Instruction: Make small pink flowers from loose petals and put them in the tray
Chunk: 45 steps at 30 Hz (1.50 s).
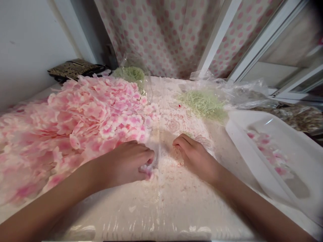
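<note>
A large heap of pale pink fabric blossom petals [75, 134] covers the left half of the white-topped table [161, 208]. My left hand [124, 166] lies against the heap's front edge, its fingers pinched on a small pink-white petal [146, 170]. A strip of clear plastic [156, 155] stands just beyond those fingertips. My right hand [194, 158] rests on the table with its fingers curled down, so its palm side is hidden. A small tuft of green shreds [187, 134] lies just beyond its fingertips.
A white plastic tray [267, 158] holding some petals stands at the right. Pale green shreds [204, 105] and clear plastic bags [242, 92] lie behind it. A dark patterned pouch [74, 69], a white wall, a dotted curtain and a window frame bound the far side.
</note>
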Available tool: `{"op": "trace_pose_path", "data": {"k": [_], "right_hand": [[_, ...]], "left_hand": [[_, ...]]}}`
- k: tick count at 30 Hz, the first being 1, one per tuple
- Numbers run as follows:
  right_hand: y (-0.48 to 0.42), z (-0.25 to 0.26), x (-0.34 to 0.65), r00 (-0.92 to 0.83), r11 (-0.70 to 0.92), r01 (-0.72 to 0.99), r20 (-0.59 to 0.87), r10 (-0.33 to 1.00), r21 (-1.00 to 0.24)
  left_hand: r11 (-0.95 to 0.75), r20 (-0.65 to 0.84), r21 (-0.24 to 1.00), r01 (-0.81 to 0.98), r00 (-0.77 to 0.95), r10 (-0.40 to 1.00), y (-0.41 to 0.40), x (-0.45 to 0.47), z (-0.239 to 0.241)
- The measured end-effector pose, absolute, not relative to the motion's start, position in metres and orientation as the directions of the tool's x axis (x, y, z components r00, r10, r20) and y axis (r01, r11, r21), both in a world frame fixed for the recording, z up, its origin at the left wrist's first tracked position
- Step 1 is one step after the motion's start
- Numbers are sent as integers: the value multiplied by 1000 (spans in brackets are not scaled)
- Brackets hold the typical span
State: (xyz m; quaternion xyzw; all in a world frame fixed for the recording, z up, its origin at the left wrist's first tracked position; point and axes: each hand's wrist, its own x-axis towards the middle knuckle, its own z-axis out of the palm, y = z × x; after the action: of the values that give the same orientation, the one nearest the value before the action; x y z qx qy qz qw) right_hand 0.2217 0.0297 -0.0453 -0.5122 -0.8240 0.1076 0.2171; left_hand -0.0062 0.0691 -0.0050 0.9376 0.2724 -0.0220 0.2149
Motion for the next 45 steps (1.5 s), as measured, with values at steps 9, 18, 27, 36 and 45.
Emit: {"op": "trace_pose_path", "data": {"k": [9,18,27,36,45], "right_hand": [[25,-44,218,-308,420,785,300,903,-456],[25,-41,215,-250,347,544,247,936,-764],[22,-39,213,-341,242,400,101,935,-884],[19,-40,208,-368,223,412,63,928,-883],[19,-40,205,-422,327,426,134,897,-844]], "left_hand": [[-707,-197,533,464,881,429,65,0,-9],[-629,-202,586,512,843,498,60,2,-12],[-604,-226,609,515,842,490,62,-3,-10],[-579,-339,555,597,798,498,68,-10,3],[-608,-352,473,638,769,533,59,-9,-2]]}}
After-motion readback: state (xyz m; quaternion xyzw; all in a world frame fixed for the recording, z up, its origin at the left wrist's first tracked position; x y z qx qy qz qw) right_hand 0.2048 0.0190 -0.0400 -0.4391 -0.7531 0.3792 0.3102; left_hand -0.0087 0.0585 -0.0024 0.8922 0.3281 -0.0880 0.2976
